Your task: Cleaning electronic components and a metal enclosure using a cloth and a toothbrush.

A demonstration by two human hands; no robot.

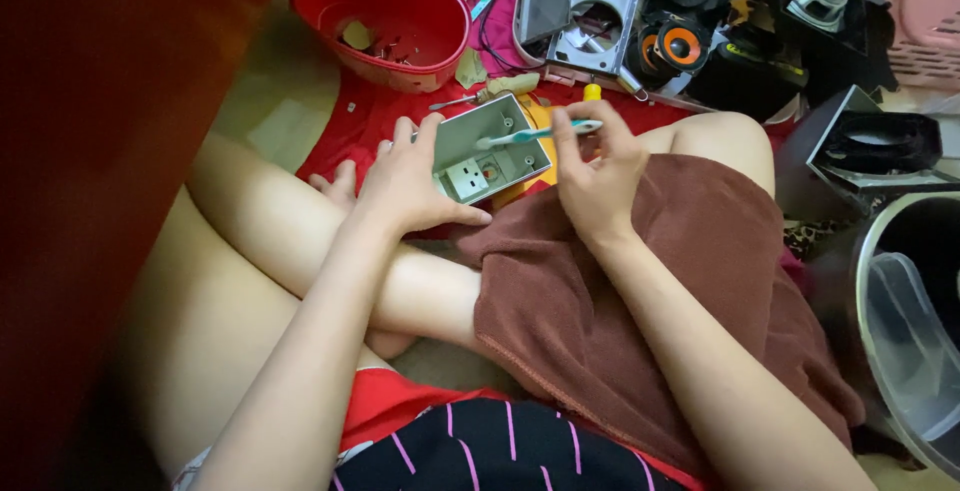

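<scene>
- Sitting cross-legged on the floor, we work over our lap, where a brown towel (640,291) drapes across the right thigh.
- Our left hand (405,186) grasps a small grey box (490,146), open side up, fingers curled over its near-left rim and thumb lying along its lower edge.
- The grey box is held just above the knees, over a red cloth (350,131) spread on the floor; inside it we see a pale square part and a small round fitting near the lower wall.
- Our right hand (598,166) pinches the handle of a toothbrush (540,134) between thumb and fingers; the handle is teal and white.
- The toothbrush lies almost level, its bristle end reaching left over the open top of the grey box; whether the bristles touch the inside we cannot tell.
- Beyond the box, toward the far edge of the red cloth, stands a red plastic tub (385,16) with small bits lying in it.
- A screwdriver (455,103) rests on the cloth between the tub and the box.
- Farther right, a heap of speaker parts (680,46) with orange-ringed cones crowds the floor.
- At the right edge sits a metal pot (900,321).
</scene>
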